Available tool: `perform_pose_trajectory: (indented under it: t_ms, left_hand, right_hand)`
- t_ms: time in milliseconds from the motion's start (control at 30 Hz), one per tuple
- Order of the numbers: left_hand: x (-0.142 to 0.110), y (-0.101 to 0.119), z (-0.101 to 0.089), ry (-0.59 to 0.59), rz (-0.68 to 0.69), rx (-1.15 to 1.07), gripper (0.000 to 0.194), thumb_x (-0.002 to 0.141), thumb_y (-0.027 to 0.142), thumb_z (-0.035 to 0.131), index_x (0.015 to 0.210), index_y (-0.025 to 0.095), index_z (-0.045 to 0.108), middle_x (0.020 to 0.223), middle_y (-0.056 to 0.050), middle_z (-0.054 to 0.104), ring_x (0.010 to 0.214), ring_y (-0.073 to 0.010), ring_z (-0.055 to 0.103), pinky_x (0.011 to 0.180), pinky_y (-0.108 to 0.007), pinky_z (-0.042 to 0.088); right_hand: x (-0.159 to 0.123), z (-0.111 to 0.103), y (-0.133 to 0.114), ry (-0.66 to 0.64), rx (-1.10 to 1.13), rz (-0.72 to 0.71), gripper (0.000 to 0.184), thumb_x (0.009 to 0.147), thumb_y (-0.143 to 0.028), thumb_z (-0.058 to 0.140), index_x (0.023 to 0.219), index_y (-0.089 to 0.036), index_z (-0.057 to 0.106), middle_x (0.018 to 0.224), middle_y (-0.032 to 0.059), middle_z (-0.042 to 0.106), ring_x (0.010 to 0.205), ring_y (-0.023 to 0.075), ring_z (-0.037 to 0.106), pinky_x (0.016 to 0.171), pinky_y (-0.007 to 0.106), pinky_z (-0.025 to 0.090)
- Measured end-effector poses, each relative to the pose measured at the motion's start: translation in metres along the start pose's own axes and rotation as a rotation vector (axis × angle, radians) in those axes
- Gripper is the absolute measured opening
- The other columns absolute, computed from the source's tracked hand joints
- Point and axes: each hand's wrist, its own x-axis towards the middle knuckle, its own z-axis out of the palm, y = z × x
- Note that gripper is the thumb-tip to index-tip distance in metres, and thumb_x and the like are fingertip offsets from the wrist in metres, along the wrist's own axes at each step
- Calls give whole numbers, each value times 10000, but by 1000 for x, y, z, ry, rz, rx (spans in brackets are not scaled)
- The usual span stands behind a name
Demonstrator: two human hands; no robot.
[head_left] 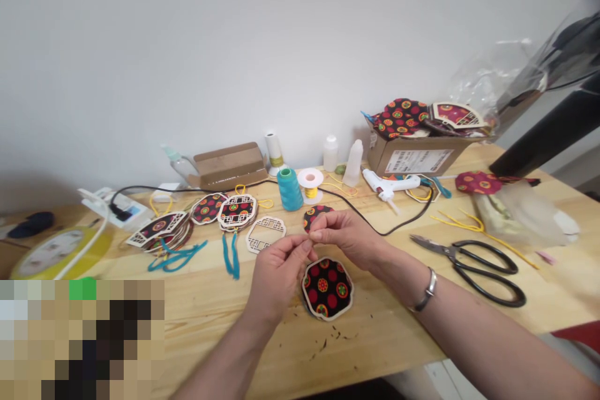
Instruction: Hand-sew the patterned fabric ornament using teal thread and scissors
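Note:
My left hand (284, 265) and my right hand (344, 234) meet fingertip to fingertip over the table, both closed in a pinch. Whatever lies between the fingertips is too small or hidden to make out. Just below them rests a scalloped ornament (327, 287) with a pale wooden rim and black fabric patterned in red and yellow. Behind my right fingers, a similar patterned fabric piece (311, 217) is partly covered. To the left of my hands lies a pale openwork wooden frame (254, 236).
Black-handled scissors (462, 260) lie right of my right arm, near yellow cord (482, 228). Behind stand a teal thread cone (289, 189), a yellow thread spool (310, 184), a white glue gun (389, 186) and a filled cardboard box (412, 155). Tasselled ornaments (237, 211) lie left.

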Motion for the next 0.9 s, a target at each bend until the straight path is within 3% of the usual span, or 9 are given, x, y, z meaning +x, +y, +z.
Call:
perform_pose_trajectory:
  t_ms: [167, 300, 400, 567, 800, 900]
  left_hand:
    - [0, 1, 1, 45, 52, 112, 139, 739, 299, 659, 687, 174, 690, 544, 33, 552, 439, -72, 355, 430, -207, 277]
    - [1, 2, 0, 49, 122, 180, 115, 756, 269, 644, 701, 189, 705, 582, 21, 601, 551, -110, 491, 552, -211, 387]
    - [2, 1, -1, 59, 143, 203, 111, 762, 278, 638, 736, 200, 712, 628, 15, 639, 644, -134, 557, 650, -222, 423]
    - [6, -3, -3, 141, 162, 244, 128, 752, 305, 639, 725, 199, 704, 639, 7, 650, 674, -158, 577, 697, -255, 437]
    - [18, -13, -12, 262, 302, 343, 182, 756, 345, 622, 745, 188, 715, 1059, -89, 611, 970, -240, 569, 800, -347, 455]
    - [17, -12, -14, 366, 322, 404, 195, 773, 332, 622, 887, 212, 723, 1232, -97, 525, 1104, -265, 510, 898, -386, 422]
  right_hand:
    - [-1, 1, -4, 85, -37, -50, 179, 662, -299, 746, 657, -146, 652, 677, -7, 620, 584, 75, 505, 561, 222, 370]
    - [-4, 3, -8, 16, 14, -60, 188, 733, -330, 690, 702, -149, 648, 580, -23, 569, 509, 60, 456, 479, 199, 287]
    - [-4, 2, -10, -6, 33, -97, 199, 781, -332, 647, 698, -153, 624, 555, -25, 575, 498, 62, 483, 478, 197, 308]
    - [-5, -3, -21, 69, 109, -179, 178, 771, -286, 662, 675, -164, 575, 598, -33, 600, 497, 56, 507, 490, 192, 367]
    - [-9, -11, -46, 158, 153, -324, 183, 729, -252, 702, 655, -145, 573, 588, -29, 597, 484, 45, 496, 458, 166, 361]
    - [-9, -13, -55, 204, 131, -349, 163, 717, -230, 708, 662, -144, 581, 595, -23, 609, 497, 50, 516, 458, 164, 375]
